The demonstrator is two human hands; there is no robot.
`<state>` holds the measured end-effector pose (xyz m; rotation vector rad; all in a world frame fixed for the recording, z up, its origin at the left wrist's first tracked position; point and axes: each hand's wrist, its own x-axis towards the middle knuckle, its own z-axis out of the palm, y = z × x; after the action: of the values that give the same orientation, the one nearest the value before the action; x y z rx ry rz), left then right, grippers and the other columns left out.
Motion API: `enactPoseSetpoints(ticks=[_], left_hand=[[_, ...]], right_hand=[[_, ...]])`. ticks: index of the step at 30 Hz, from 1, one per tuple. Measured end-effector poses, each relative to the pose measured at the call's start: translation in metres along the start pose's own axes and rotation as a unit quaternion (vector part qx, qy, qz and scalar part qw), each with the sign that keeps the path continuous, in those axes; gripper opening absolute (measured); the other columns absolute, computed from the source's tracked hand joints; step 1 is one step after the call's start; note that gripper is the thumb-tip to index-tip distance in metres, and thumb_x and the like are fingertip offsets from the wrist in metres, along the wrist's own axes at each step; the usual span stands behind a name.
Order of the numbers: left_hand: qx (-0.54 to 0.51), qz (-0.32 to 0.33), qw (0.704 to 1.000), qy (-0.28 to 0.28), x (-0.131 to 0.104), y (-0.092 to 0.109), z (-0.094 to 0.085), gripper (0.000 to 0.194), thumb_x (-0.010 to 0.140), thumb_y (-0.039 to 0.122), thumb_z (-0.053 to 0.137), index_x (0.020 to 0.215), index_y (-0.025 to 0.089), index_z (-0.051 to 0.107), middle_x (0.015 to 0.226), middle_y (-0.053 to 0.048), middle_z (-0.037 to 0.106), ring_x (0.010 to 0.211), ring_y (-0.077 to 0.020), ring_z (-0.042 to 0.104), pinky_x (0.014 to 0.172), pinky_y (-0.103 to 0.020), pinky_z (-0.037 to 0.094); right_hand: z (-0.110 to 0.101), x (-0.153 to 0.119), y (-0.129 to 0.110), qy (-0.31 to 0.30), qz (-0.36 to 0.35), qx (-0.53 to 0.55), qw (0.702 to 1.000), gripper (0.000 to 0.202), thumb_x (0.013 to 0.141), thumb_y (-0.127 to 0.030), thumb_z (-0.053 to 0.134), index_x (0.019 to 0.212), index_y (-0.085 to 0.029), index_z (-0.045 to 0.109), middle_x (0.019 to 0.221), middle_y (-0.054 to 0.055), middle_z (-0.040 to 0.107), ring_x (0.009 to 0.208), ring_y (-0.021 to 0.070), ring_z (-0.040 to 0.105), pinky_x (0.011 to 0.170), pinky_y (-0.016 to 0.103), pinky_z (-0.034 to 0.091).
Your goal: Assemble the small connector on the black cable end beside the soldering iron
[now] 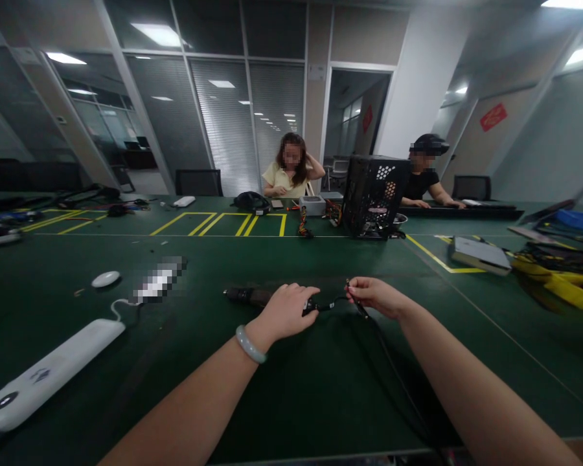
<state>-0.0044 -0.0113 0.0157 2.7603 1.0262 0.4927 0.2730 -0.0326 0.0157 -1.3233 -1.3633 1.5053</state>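
Along the near edge of the table (282,414), a black cable (396,362) slants up to the right hand (373,298), whose thumb and fingertips are closed in a pinch near its end. A snag at that edge could, by the look of it, pull the cable from so slight a hold. Toward the near left corner lies a white power strip (53,369).

Farther in, at mid-surface, the left hand (289,312) arches, half open, over the dark tool (245,296), which points its tip at the left edge; how firmly it is held cannot be told. A loose hold might let the tool roll, and a short lead (326,307) between the hands could strain at its joint if they draw too far apart.

Beyond the strip sits a white oval (105,279); near the right edge, a grey box (480,254). The surface is green, with yellow tape (282,225) laid out in blocks toward the far edge, where a black case (374,194) stands upright beside a power supply (312,206). Two co-workers (294,178) sit past that edge. Behind them run glass partitions (226,110) and an open doorway (357,110).
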Motion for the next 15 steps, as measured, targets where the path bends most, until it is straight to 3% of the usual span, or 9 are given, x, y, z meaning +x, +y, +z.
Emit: enactPoseSetpoints(ticks=[3, 5, 7, 9, 11, 15], left_hand=[[0.008, 0.019, 1.000, 0.005, 0.002, -0.001, 0.004, 0.032, 0.089, 0.042, 0.050, 0.116, 0.027, 0.059, 0.110, -0.004, 0.063, 0.103, -0.0242, 0.056, 0.091, -0.038, 0.041], [0.017, 0.022, 1.000, 0.011, 0.003, -0.002, 0.006, 0.028, 0.089, 0.039, 0.051, 0.112, 0.026, 0.061, 0.108, -0.004, 0.063, 0.102, -0.0234, 0.056, 0.090, -0.037, 0.042], [0.021, 0.024, 0.999, 0.019, 0.004, -0.003, 0.007, 0.026, 0.089, 0.037, 0.052, 0.111, 0.027, 0.061, 0.108, -0.003, 0.063, 0.101, -0.0227, 0.057, 0.088, -0.037, 0.042], [0.023, 0.026, 0.999, 0.027, 0.005, -0.003, 0.007, 0.024, 0.088, 0.035, 0.054, 0.110, 0.027, 0.062, 0.109, -0.002, 0.063, 0.101, -0.0223, 0.057, 0.088, -0.037, 0.042], [0.026, 0.025, 0.999, 0.031, 0.007, -0.004, 0.009, 0.023, 0.087, 0.034, 0.056, 0.108, 0.026, 0.062, 0.108, -0.003, 0.064, 0.100, -0.0219, 0.057, 0.088, -0.036, 0.042], [0.036, 0.029, 0.997, 0.056, 0.009, -0.004, 0.013, 0.020, 0.085, 0.032, 0.059, 0.103, 0.023, 0.063, 0.101, -0.003, 0.065, 0.094, -0.0213, 0.058, 0.085, -0.036, 0.043]], right_hand=[[0.023, -0.005, -0.016, -0.099, -0.018, -0.082, 0.992, 0.032, 0.074, -0.042, 0.073, 0.088, -0.016, 0.060, 0.077, 0.000, 0.065, 0.068, 0.0110, 0.059, 0.054, 0.019, 0.038], [0.043, -0.007, -0.021, -0.202, 0.018, -0.179, 0.963, 0.027, 0.075, -0.037, 0.071, 0.090, -0.016, 0.063, 0.076, 0.001, 0.066, 0.067, 0.0129, 0.062, 0.054, 0.020, 0.041], [0.064, -0.005, -0.021, -0.262, 0.054, -0.282, 0.921, 0.021, 0.076, -0.031, 0.068, 0.091, -0.017, 0.066, 0.075, 0.001, 0.068, 0.064, 0.0142, 0.064, 0.055, 0.022, 0.045], [0.078, 0.001, -0.015, -0.250, 0.045, -0.326, 0.911, 0.015, 0.076, -0.027, 0.067, 0.088, -0.017, 0.068, 0.075, 0.000, 0.069, 0.060, 0.0135, 0.064, 0.055, 0.022, 0.046], [0.082, 0.008, -0.007, -0.215, 0.020, -0.291, 0.932, 0.014, 0.076, -0.027, 0.066, 0.087, -0.017, 0.066, 0.076, 0.000, 0.069, 0.062, 0.0133, 0.066, 0.056, 0.022, 0.048], [0.066, 0.015, 0.006, -0.091, -0.007, -0.222, 0.971, 0.017, 0.079, -0.032, 0.064, 0.087, -0.017, 0.061, 0.077, 0.001, 0.069, 0.063, 0.0123, 0.065, 0.048, 0.017, 0.043]])
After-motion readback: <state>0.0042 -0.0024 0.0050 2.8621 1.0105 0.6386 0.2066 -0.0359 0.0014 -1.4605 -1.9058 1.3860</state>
